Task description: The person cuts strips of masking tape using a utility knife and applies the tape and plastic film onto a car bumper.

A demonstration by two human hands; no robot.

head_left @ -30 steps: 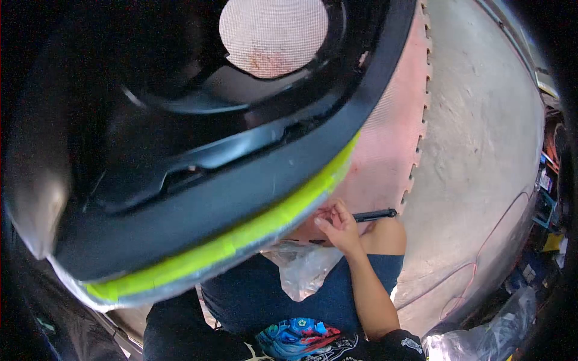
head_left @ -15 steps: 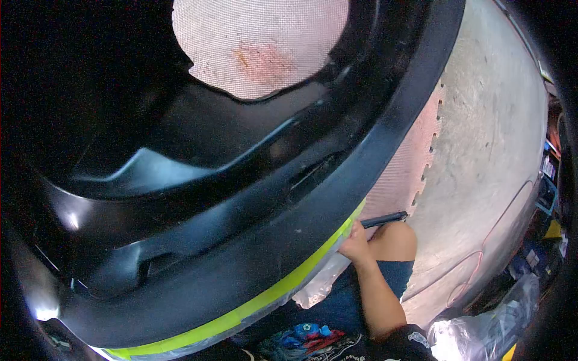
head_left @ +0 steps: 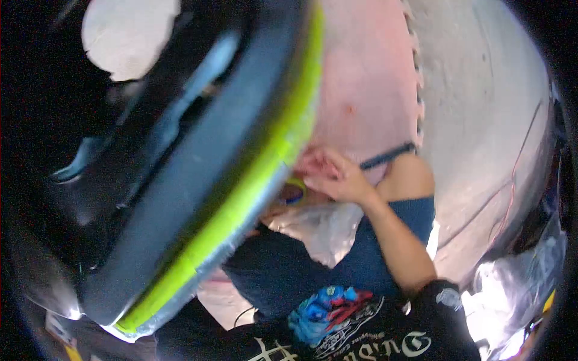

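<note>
A large curved black panel [head_left: 205,138] fills the left side of the view, tilted, with a strip of yellow-green tape [head_left: 235,200] and clear plastic film [head_left: 328,228] along its near edge. Beside that taped edge is my right hand [head_left: 334,175], fingers curled together and blurred; what they pinch is too small to make out. A yellow-rimmed roll [head_left: 293,191] shows just below the fingers, partly hidden. My left hand is out of sight. A dark, thin tool [head_left: 388,155] lies beyond my right wrist, near my knee.
Pink matting [head_left: 367,72] with a notched edge lies under the panel, next to grey floor [head_left: 475,108]. A thin red cord [head_left: 512,186] runs over the floor. Crumpled clear plastic [head_left: 500,289] is at the lower right, and my bent knee is beside the tool.
The panel has swung left and steeper in view, and its round opening has shifted to the upper left. My right hand appears higher, with its palm side more exposed.
</note>
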